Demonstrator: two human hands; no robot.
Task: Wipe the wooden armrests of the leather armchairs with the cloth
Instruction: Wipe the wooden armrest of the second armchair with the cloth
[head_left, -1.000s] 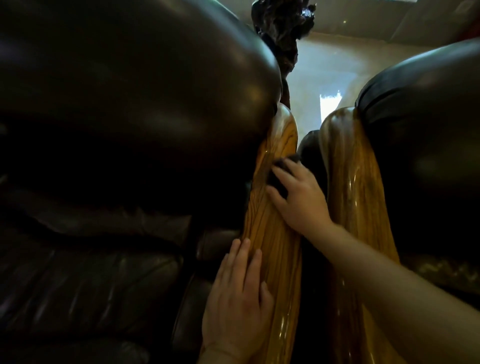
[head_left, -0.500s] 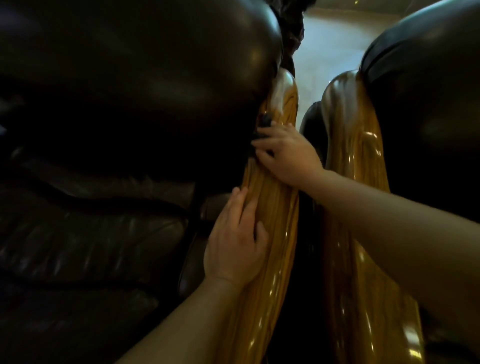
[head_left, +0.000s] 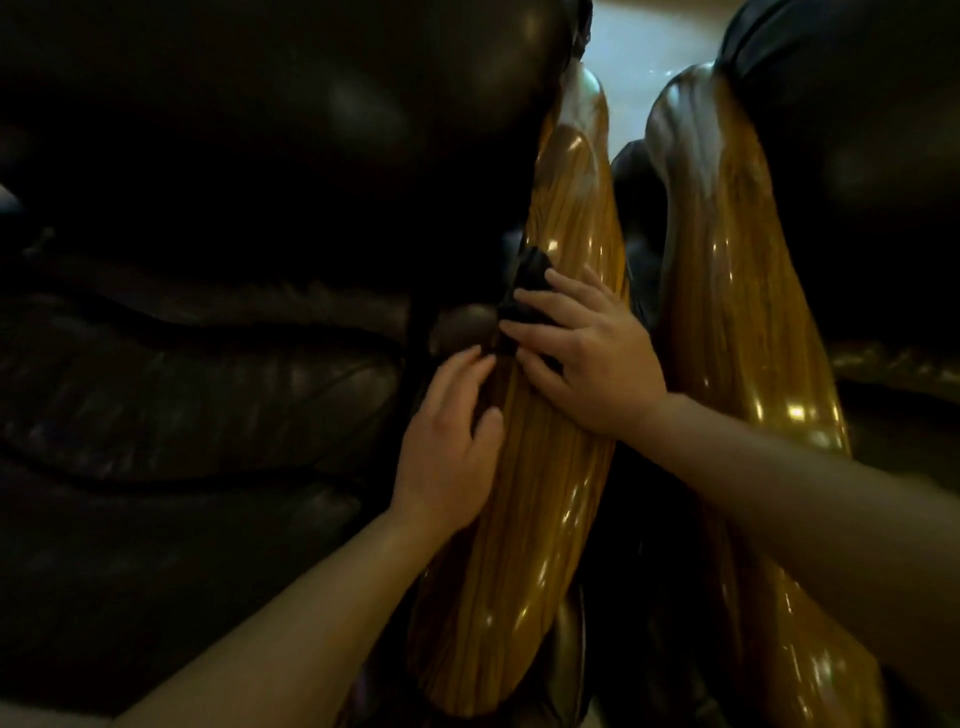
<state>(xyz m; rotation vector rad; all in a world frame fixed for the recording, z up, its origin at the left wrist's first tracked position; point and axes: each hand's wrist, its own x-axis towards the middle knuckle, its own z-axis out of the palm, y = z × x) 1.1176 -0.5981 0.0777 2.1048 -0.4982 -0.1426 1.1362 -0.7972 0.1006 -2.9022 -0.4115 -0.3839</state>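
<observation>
A head-worn camera looks down at two dark brown leather armchairs (head_left: 208, 364) side by side, their glossy, honey-coloured wooden armrests running from six o'clock up toward twelve. The nearer, left-hand wooden armrest (head_left: 545, 519) fills the centre; the second wooden armrest (head_left: 727, 312) lies just beside it at three o'clock, a dark gap between them.

The right hand (head_left: 587, 358) presses a small, dark, crumpled cloth (head_left: 527, 291) against the inner edge of the left-hand armrest, where wood meets leather. Its fingers are spread and curled over the cloth, pinning rather than pinching it; part of the cloth pokes out at eleven o'clock from the fingertips. The left hand (head_left: 452, 436) rests at seven o'clock from the right, loosely open, fingertips on the armrest's inner edge and holding nothing.

Half a second ago the right hand and cloth sat higher, near the armrest's far rounded end; now they have drawn back toward the viewer — almost touching the left hand. That suggests a wiping stroke running down the inner seam (the upper stretch likely covered). The lower half of this armrest, and apparently the whole second armrest, look yet to be wiped.
</observation>
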